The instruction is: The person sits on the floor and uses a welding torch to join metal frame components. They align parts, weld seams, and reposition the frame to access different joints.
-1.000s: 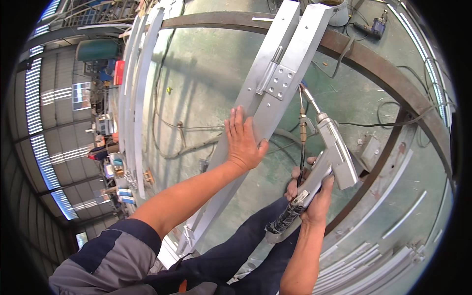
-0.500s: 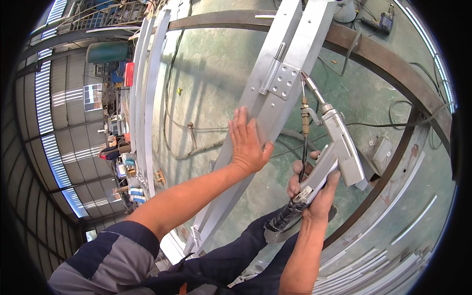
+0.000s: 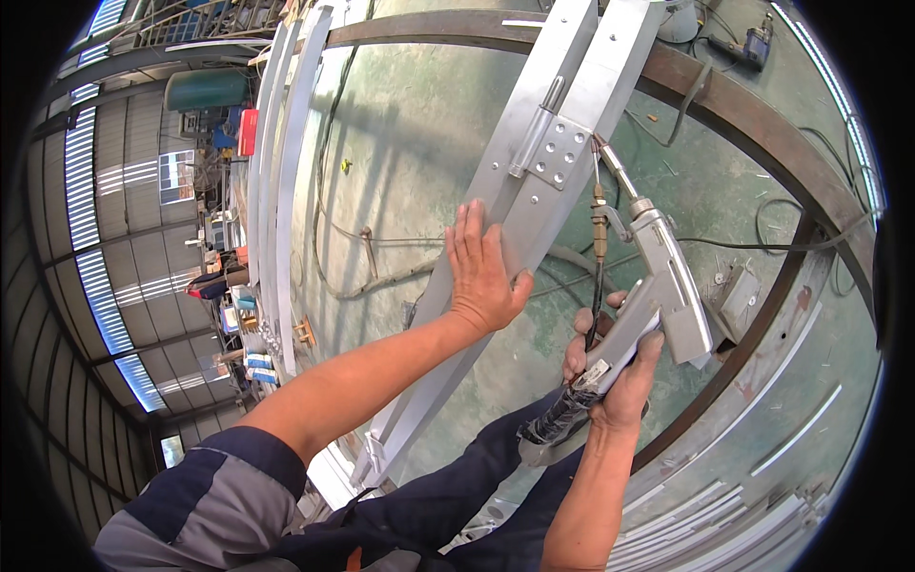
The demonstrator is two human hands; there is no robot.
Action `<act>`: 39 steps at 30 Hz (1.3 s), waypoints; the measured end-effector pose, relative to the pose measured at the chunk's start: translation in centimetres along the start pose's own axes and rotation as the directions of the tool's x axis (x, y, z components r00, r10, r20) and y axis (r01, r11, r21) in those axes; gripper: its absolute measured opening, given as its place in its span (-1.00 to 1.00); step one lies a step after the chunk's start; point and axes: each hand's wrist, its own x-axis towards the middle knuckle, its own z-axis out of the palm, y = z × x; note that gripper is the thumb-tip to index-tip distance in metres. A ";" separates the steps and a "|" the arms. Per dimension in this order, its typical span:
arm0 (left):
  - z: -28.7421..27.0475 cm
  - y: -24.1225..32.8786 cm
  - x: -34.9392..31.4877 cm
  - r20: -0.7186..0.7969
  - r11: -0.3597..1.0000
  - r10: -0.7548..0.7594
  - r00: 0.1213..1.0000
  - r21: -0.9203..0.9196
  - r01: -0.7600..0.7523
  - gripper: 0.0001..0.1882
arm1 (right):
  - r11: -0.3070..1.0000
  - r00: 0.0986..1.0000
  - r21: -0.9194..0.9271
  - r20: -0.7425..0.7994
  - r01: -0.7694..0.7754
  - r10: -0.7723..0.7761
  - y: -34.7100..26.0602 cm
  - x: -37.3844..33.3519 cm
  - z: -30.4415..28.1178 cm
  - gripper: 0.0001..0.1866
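My right hand [image 3: 620,367] is wrapped round the grip of a grey welding gun [image 3: 667,276] with black tape on its lower end. A brass-fitted wire guide [image 3: 599,229] runs alongside its nozzle. The nozzle tip meets or nearly meets the right edge of a hinge plate [image 3: 559,153], whose face has several round holes. That plate lies on one of two long silver metal bars [image 3: 543,214], with the hinge barrel [image 3: 534,140] along the seam between them. Below the hinge, my left hand [image 3: 484,272] rests flat on the bars, fingers stretched out.
A brown steel frame [image 3: 762,129] carries the bars and curves round to the right. Cables [image 3: 743,245] trail over the green floor. At the upper right lies a power drill [image 3: 753,43]. More pale bars [image 3: 276,191] stand at left, with metal strips [image 3: 705,524] at lower right.
The bars, hinge and gun appear slightly lower and farther right in the picture. My left hand stays on the bars, and the gun tip remains at the plate's edge.
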 end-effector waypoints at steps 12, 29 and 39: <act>0.1 0.0 0.0 0.002 1.000 -0.003 1.000 0.011 0.003 -0.14 | 1.000 1.000 -0.014 -0.025 -0.008 0.008 0.0 0.1 -0.1 -0.10; -0.1 0.2 0.1 -0.007 1.000 0.005 1.000 0.011 -0.005 -0.14 | 1.000 1.000 -0.009 -0.018 -0.016 0.016 0.7 -0.6 -0.3 -0.13; 0.0 0.0 0.1 -0.011 1.000 0.012 1.000 0.017 -0.012 -0.14 | 1.000 1.000 -0.010 -0.003 -0.017 0.017 1.3 -1.5 -0.5 -0.14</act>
